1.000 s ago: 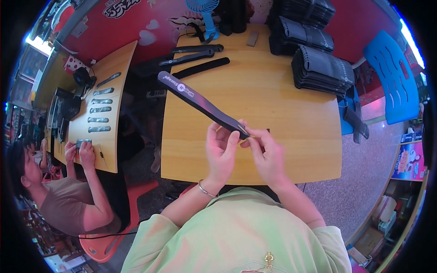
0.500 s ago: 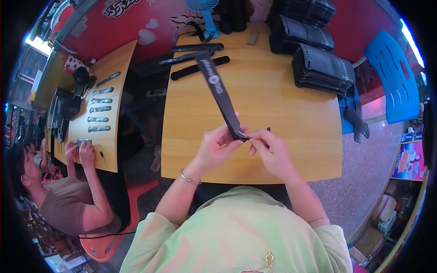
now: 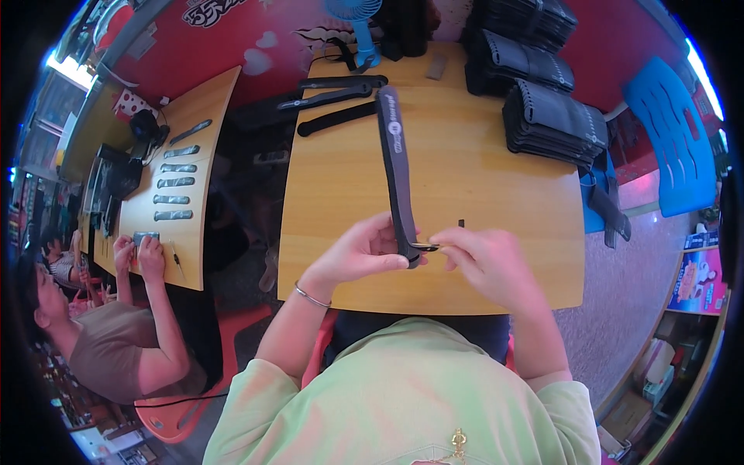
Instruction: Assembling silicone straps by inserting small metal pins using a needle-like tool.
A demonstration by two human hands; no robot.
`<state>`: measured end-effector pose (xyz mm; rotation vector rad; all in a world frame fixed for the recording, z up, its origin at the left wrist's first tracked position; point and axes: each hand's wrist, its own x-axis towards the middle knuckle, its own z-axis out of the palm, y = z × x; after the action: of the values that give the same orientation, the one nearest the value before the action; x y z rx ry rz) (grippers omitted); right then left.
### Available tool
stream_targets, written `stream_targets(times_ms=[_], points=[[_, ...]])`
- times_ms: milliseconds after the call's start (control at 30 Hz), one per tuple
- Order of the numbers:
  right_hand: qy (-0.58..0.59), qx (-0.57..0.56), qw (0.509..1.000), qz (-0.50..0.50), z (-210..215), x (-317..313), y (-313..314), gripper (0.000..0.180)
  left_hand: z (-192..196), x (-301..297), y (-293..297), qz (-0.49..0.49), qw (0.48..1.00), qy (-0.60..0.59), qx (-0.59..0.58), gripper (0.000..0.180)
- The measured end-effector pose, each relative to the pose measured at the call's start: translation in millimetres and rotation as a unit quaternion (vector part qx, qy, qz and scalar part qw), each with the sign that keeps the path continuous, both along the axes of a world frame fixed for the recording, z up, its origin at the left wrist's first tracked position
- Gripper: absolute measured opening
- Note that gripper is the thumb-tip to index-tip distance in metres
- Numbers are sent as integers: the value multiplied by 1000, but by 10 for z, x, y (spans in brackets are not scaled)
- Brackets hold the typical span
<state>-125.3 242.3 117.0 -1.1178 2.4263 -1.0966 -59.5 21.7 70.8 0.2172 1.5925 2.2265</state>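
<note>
A long dark strap (image 3: 395, 167) with a small white round mark stretches away from me over the wooden table (image 3: 496, 194). My left hand (image 3: 364, 252) grips its near end. My right hand (image 3: 484, 260) pinches a small thin metal piece (image 3: 426, 246) against that same end. A tiny dark piece (image 3: 461, 223) lies on the table just beyond my right hand.
Three more dark straps (image 3: 337, 97) lie at the table's far left by a blue fan (image 3: 358, 27). Stacks of black straps (image 3: 554, 120) fill the far right. A blue chair (image 3: 674, 139) stands right. Another person's hands (image 3: 139, 252) work at a second table (image 3: 174, 178) on the left.
The strap has swung from pointing far left to pointing nearly straight away from me. My hands stay together at its near end.
</note>
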Motion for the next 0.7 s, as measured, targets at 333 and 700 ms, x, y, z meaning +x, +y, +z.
stream_targets(times_ms=[333, 700], points=[[125, 109, 980, -111, -66, 108, 245, 25, -163, -40, 274, 230, 965, -89, 87, 39], [-169, -371, 910, -78, -428, 188, -192, 25, 5, 7, 399, 125, 967, -103, 198, 43]])
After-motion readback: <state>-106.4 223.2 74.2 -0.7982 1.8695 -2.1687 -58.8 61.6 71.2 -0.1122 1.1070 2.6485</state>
